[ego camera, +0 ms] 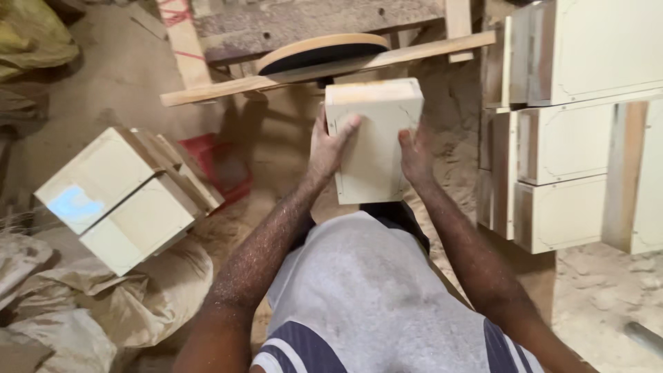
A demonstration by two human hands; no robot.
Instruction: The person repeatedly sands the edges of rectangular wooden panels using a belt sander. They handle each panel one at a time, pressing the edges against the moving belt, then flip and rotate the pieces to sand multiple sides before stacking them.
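Two dusty hands, your left hand (330, 146) and right hand (416, 153), grip a smooth, pale wooden box (371, 141). Your fingers (345, 128) wrap its sides. Its top edge sits near a round sanding disc (323, 53).

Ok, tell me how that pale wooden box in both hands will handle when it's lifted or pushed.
The wooden box probably stays stiff: its flat panels show no flex between the left hand and right hand. It looks fairly light, held up by fingertips alone. Sawdust on the arms hints its smooth faces may be slippery.

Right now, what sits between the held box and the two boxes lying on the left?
Head view: the left hand gripping the wooden box, then sawdust floor and a red piece beside the left boxes.
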